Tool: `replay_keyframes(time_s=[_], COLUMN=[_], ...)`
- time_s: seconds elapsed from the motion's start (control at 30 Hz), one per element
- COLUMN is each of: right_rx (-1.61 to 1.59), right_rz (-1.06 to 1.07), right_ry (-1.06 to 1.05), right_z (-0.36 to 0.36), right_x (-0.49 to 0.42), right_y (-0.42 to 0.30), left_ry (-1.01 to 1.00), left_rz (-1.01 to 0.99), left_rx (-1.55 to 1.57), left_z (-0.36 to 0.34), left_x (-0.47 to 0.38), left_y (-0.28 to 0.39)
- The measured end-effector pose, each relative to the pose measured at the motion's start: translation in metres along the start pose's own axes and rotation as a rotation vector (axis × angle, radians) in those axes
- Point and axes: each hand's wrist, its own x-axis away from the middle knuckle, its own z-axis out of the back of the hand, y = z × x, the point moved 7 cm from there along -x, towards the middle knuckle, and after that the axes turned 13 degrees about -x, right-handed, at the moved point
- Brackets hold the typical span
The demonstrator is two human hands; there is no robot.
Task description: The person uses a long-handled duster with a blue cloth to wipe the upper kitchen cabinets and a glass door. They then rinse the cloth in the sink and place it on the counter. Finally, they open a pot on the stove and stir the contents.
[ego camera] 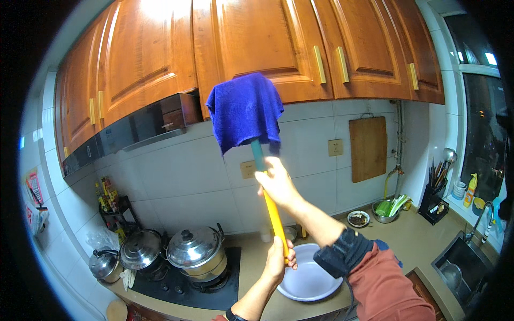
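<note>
Both of my hands grip a pole with a yellow lower part [274, 214] and a green upper part [257, 153]. My left hand [277, 257] is closed around its bottom end, low over the counter. Higher up, near the joint of the two colours, my right hand [277, 180] wraps the pole. A blue-purple cloth [247, 110] drapes over the top end and hides whatever is under it. The cloth is raised in front of the lower part of a wooden wall cabinet [261, 36]; whether it touches the door cannot be told.
A pale plastic basin [311, 287] stands on the counter [257, 293] below my hands. Left of it, a steel steamer pot [196, 250] and a lidded pan [140, 248] sit on the gas hob [217, 295]. A range hood [132, 132] juts out at left. A sink [461, 269] lies right.
</note>
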Motion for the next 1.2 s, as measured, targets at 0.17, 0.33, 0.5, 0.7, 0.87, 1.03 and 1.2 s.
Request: replay_keyframes(time_s=[0.17,0.33,0.5,0.7,0.87,1.03,1.2], right_rx=[-0.014,0.109,0.34,0.282,0.329,0.41,0.407], right_rz=[-0.131,0.005,0.033,0.117,0.114,0.185,0.173], right_ry=[0.041,0.232,0.236,0.239,0.289,0.249,0.27], right_z=[0.016,0.058,0.075,0.077,0.07,0.059,0.052], right_x=[-0.033,-0.042,-0.057,-0.06,-0.079,-0.146,-0.164], right_y=[-0.026,-0.051,-0.067,-0.069,-0.074,-0.134,-0.144], left_ry=[-0.104,-0.443,-0.434,-0.202,-0.089,-0.181,-0.147], left_rz=[-0.057,-0.047,0.053,0.045,0.075,-0.034,-0.087], left_rx=[-0.028,0.359,0.341,0.172,0.036,0.12,0.135], left_z=[-0.03,-0.068,-0.094,-0.085,-0.073,-0.093,-0.087], left_x=[-0.001,-0.019,-0.042,-0.051,-0.052,-0.067,-0.073], left_y=[0.014,0.033,0.032,0.032,0.06,0.138,0.157])
